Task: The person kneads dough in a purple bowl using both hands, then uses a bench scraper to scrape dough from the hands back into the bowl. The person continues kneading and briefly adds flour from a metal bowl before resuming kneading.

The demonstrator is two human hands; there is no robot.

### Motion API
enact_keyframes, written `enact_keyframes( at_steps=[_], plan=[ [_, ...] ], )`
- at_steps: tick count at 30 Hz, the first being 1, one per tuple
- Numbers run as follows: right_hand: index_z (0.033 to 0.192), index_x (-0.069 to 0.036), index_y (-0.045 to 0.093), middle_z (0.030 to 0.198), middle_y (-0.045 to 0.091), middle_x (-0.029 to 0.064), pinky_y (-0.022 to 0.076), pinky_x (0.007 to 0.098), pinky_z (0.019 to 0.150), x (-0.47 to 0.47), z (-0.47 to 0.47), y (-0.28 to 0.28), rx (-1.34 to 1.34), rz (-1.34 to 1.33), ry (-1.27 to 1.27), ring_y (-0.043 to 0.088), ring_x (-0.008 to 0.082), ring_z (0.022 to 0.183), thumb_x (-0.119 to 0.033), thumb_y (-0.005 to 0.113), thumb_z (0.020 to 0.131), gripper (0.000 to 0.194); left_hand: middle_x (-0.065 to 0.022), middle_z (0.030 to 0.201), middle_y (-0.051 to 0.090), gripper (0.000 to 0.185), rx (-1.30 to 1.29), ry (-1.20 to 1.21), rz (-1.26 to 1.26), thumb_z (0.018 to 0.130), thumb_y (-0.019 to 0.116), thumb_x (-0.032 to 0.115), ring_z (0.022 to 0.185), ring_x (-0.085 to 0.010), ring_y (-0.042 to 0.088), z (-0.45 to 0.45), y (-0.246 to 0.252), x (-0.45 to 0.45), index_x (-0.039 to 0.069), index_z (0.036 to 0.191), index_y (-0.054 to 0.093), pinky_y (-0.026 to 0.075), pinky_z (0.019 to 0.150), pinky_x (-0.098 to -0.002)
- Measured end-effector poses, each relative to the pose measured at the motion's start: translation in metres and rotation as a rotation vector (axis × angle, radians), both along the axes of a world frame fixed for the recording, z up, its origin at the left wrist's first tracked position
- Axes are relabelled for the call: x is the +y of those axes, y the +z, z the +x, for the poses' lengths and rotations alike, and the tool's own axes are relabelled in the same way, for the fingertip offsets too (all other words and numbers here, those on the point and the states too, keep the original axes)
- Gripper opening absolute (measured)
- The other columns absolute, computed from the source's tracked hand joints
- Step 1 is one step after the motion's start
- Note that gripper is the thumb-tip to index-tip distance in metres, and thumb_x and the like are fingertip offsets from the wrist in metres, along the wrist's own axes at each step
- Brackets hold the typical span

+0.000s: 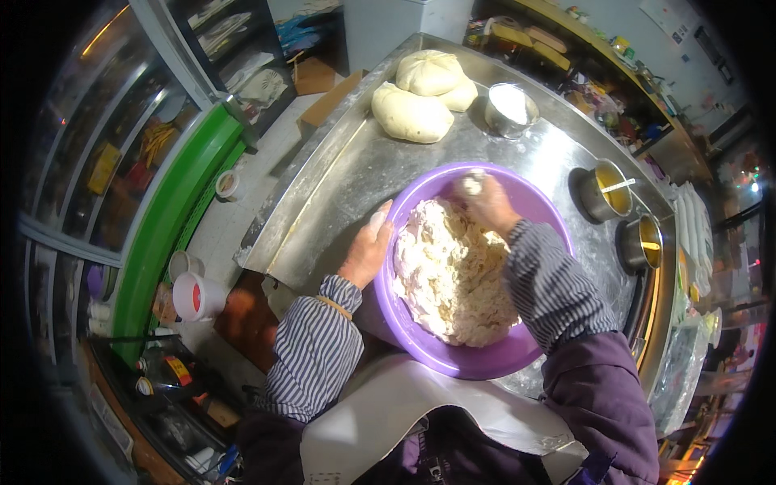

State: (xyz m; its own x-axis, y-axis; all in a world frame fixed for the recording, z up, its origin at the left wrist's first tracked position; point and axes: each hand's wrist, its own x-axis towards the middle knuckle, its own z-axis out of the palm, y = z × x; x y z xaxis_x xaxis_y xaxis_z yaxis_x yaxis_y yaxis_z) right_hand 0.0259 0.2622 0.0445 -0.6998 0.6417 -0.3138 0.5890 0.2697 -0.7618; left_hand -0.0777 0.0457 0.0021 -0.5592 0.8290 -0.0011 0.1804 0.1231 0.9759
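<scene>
A purple plastic basin [464,370] stands in front of me on the metal worktop, holding a large mass of rough, shaggy dough [448,273]. My left hand [367,248] grips the basin's left rim, its fingertips dusted white. Inside the far part of the basin is my right hand [488,197], blurred and curled, with bits of dough stuck on it. Whether its fingers close on any dough is hidden. Striped sleeve covers [318,357] are on both forearms.
Smooth dough lumps [415,112] lie at the worktop's [327,182] far end, beside a metal bowl of white powder [509,106]. Along the right edge stand two metal pots [606,191] with spoons. White buckets [197,297] sit on the floor at left, near a green-based glass cabinet [176,182].
</scene>
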Motion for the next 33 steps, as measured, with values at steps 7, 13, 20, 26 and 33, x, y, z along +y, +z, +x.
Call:
enact_keyframes(
  at_steps=[7, 13, 20, 26, 33],
  plan=[
    [0.115, -0.001, 0.052, 0.108, 0.06, 0.0131, 0.049, 0.0332, 0.088, 0.047, 0.091, -0.005, 0.099, -0.437, -0.058, 0.057, 0.0213, 0.102, -0.023, 0.048, 0.094, 0.031, -0.0227, 0.129, 0.046, 0.044, -0.001, 0.27, -0.095, 0.094, 0.036, 0.02, 0.119, -0.0303, 0.047, 0.045, 0.008, -0.02, -0.002, 0.133, 0.036, 0.034, 0.1, -0.033],
    [0.127, -0.003, 0.043, 0.128, 0.045, 0.0187, 0.0424, 0.0404, 0.097, 0.047, 0.037, -0.014, -0.156, -0.699, -0.02, 0.041, 0.029, 0.122, -0.032, 0.049, 0.093, 0.045, -0.0244, 0.122, 0.051, 0.044, 0.078, 0.253, -0.045, 0.093, 0.041, 0.019, 0.112, -0.0331, 0.052, 0.04, 0.005, -0.018, -0.003, 0.132, 0.037, 0.04, 0.095, -0.0344],
    [0.116, -0.003, 0.043, 0.114, 0.043, 0.0151, 0.0437, 0.0396, 0.092, 0.038, -0.028, -0.048, -0.4, -0.574, 0.435, 0.041, 0.0265, 0.108, -0.029, 0.05, 0.091, 0.038, -0.0228, 0.119, 0.054, 0.04, 0.044, 0.359, 0.101, 0.092, 0.044, 0.015, 0.111, -0.0311, 0.053, 0.045, 0.006, -0.01, -0.006, 0.127, 0.042, 0.04, 0.094, -0.0332],
    [0.102, -0.001, 0.046, 0.094, 0.046, 0.0103, 0.0468, 0.0376, 0.085, 0.001, -0.044, -0.033, -0.456, -0.336, 0.947, 0.046, 0.0228, 0.089, -0.024, 0.051, 0.089, 0.027, -0.0227, 0.116, 0.056, 0.037, -0.022, 0.375, 0.077, 0.092, 0.044, 0.016, 0.11, -0.0312, 0.053, 0.043, 0.009, -0.006, -0.005, 0.122, 0.047, 0.041, 0.093, -0.0332],
    [0.086, 0.0, 0.049, 0.071, 0.049, 0.0047, 0.0504, 0.0353, 0.078, -0.014, 0.016, -0.015, -0.221, -0.001, 1.415, 0.052, 0.0185, 0.068, -0.018, 0.052, 0.088, 0.018, -0.0195, 0.117, 0.057, 0.035, -0.018, 0.404, 0.014, 0.092, 0.046, 0.017, 0.11, -0.0283, 0.054, 0.042, 0.009, -0.005, -0.003, 0.12, 0.049, 0.04, 0.094, -0.0328]
  ],
)
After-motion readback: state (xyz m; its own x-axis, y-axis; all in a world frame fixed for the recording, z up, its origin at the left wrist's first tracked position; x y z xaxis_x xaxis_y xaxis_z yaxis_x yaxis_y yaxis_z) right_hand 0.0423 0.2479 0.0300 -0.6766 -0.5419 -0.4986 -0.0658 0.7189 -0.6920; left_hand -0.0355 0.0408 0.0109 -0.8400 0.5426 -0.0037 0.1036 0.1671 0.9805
